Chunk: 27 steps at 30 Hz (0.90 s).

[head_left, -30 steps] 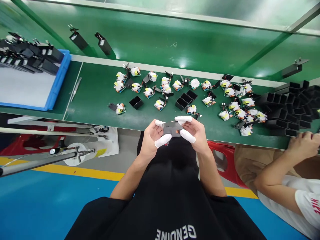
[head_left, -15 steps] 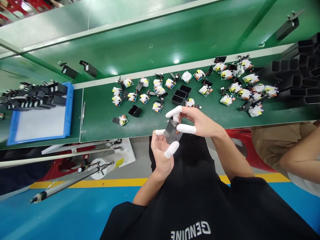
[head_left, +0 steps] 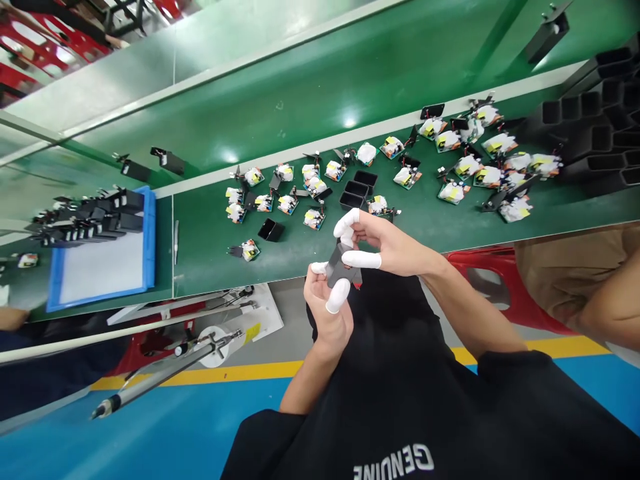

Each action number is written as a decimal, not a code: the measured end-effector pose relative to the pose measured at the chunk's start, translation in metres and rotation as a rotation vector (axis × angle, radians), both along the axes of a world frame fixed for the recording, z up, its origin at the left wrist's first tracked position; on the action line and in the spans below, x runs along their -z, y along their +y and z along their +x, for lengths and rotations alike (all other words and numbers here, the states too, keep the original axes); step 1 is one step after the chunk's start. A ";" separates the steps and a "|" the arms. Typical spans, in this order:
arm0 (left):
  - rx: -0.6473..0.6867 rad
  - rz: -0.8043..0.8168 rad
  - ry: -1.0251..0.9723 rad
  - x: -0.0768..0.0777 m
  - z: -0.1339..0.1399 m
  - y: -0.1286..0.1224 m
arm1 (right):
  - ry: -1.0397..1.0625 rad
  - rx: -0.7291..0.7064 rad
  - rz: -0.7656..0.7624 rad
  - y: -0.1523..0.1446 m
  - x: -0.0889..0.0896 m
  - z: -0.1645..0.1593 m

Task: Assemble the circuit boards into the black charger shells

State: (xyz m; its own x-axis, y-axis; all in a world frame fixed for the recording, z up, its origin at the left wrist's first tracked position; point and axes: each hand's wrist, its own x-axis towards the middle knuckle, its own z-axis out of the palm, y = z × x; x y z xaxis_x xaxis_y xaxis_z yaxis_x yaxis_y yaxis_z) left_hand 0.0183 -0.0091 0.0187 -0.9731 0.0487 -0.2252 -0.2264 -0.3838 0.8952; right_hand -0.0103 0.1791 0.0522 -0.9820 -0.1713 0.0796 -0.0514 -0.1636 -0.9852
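Observation:
Both hands hold a small black plastic case just over the table's front edge. My left hand grips its lower end between thumb and fingers, with white cots on the fingertips. From the upper right, my right hand pinches the case, its cotted thumb and fingers around it. A bit of red shows at the case's lower right corner. Beyond the hands lie several circuit boards wrapped in white with yellow tape, such as this circuit board. An empty black case lies to the left, and several open cases stand together behind.
A blue tray at left holds rows of filled black cases. Stacked empty cases stand at far right. A thin white tool lies near the tray. A neighbour's arm is at right, and a metal rod device sits below the table.
The view has shifted, so the table appears moved and slightly turned. The case has tilted in my hands, and my right thumb has slid further across it. A bit of red now shows.

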 end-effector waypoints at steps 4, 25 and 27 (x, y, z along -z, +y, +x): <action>-0.028 0.018 0.013 0.010 -0.003 0.005 | -0.015 0.022 -0.053 -0.005 0.009 -0.001; 0.078 -0.096 -0.101 0.026 -0.023 0.003 | -0.015 0.137 0.018 0.007 0.034 0.001; 0.106 -0.075 -0.096 0.027 -0.024 0.004 | -0.049 0.140 0.023 0.009 0.039 0.000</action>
State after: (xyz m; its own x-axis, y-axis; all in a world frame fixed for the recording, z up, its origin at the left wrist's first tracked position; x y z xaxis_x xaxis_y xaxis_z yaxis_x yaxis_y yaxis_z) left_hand -0.0053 -0.0046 -0.0081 -0.9371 0.1294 -0.3242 -0.3484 -0.2864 0.8925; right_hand -0.0104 0.1884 0.0131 -0.9990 -0.0341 0.0282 -0.0233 -0.1352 -0.9905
